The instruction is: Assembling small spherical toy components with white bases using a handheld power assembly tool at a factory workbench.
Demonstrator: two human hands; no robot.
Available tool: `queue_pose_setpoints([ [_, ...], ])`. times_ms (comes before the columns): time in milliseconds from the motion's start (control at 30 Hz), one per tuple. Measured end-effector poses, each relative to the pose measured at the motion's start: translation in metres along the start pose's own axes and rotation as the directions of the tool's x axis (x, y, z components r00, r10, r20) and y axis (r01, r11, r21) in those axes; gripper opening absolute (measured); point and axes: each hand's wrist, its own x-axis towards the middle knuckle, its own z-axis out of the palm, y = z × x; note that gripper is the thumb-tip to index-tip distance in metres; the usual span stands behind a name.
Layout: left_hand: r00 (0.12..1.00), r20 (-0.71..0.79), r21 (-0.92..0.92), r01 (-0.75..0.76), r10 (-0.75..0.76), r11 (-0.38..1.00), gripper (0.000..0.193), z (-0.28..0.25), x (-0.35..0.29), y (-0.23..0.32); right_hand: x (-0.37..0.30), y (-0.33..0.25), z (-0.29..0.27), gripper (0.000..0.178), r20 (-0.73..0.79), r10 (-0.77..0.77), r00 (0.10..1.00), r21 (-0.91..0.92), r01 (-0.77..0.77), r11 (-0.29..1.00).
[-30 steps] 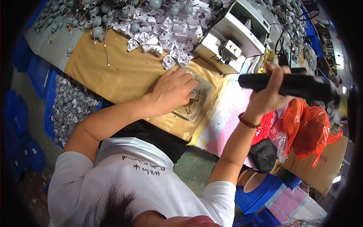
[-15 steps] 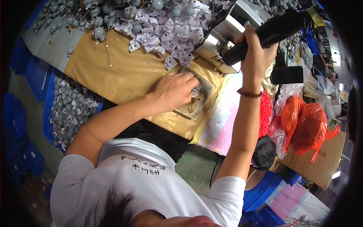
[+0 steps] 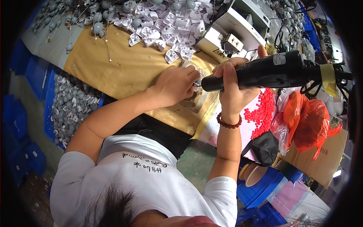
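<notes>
My right hand (image 3: 233, 89) is wrapped around a thick black electric screwdriver (image 3: 268, 72), which lies nearly level with its nose toward the left. Yellow tape marks the cord end of the tool. Against that nose, my left hand (image 3: 173, 85) has its fingers bent around a small grey part (image 3: 197, 82), mostly hidden by the fingertips. Both the part and the fingers are over a flat, worn block (image 3: 198, 100) on the brown-covered table (image 3: 117, 72). The meeting point of screwdriver tip and part is too small to make out clearly.
White plastic pieces (image 3: 181, 24) are heaped beyond my left hand, with grey ball-shaped parts and wires (image 3: 98, 28) beside them. A white metal box (image 3: 217, 41) stands behind the screwdriver. To the right are small red pieces (image 3: 261, 119) and a red plastic bag (image 3: 312, 117).
My right hand has brought the screwdriver down and left, from above the metal box to my left hand's fingers. The left hand stays almost where it was, around the grey part.
</notes>
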Motion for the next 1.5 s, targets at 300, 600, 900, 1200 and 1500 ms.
queue_pose_setpoints([
  [300, 1.000, 0.016, -0.050, -0.025, 0.026, 0.998, 0.030, -0.003, 0.002, -0.003, -0.021, 0.023, -0.014, 0.067, 0.142, -0.166, 0.976, -0.144, 0.187, 0.972],
  [600, 0.998, -0.009, -0.077, -0.060, 0.059, 0.995, 0.035, -0.003, 0.001, -0.004, -0.029, 0.025, -0.010, 0.068, 0.186, -0.177, 0.966, -0.093, 0.197, 0.976],
  [900, 0.994, 0.091, -0.031, 0.056, -0.053, 0.998, 0.033, -0.006, 0.002, 0.003, -0.016, 0.015, -0.016, 0.066, 0.089, -0.068, 0.994, -0.036, 0.071, 0.997],
  [1200, 1.000, -0.010, -0.038, -0.024, 0.023, 0.999, 0.031, -0.001, -0.010, -0.004, 0.008, 0.062, -0.148, 0.037, -0.544, 0.195, 0.816, -0.045, -0.260, 0.965],
  [1500, 0.996, -0.051, -0.012, -0.073, 0.072, 0.997, 0.029, -0.003, -0.014, 0.002, -0.056, 0.055, -0.041, 0.011, 0.002, 0.173, 0.985, -0.474, -0.151, 0.867],
])
